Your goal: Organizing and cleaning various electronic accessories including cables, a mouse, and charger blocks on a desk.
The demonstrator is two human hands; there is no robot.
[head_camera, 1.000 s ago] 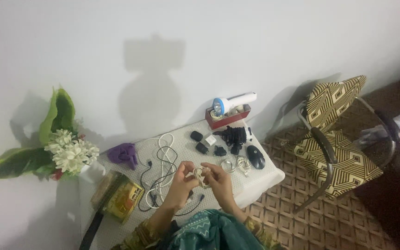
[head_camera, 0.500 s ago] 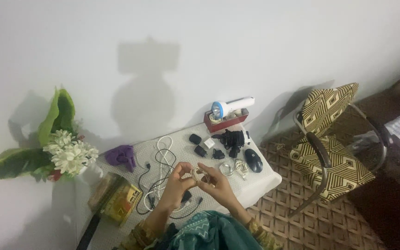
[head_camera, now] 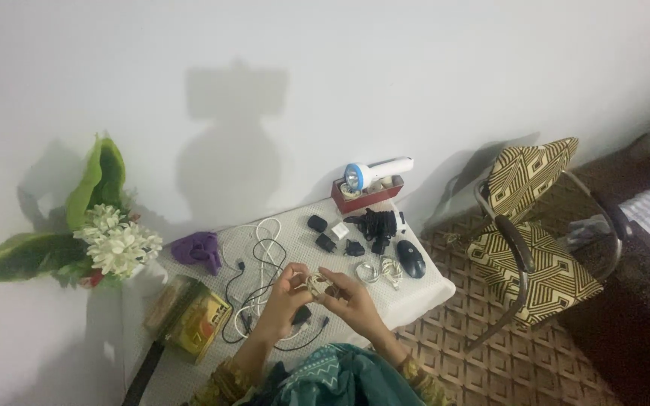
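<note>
A small coil of pale cable (head_camera: 316,283) is pinched between the left hand (head_camera: 286,295) and right hand (head_camera: 349,298). It is held above the white table (head_camera: 430,289), near the loose cords (head_camera: 259,259).

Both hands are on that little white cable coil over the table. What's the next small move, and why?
Probably one more wrap, then tuck the end in. The left hand and right hand pinch the small white coil between them above the table, and it looks nearly bundled. Two wound cables already lie by the mouse, a likely spot for it. Whether a loose tail remains is too small to tell.
</note>
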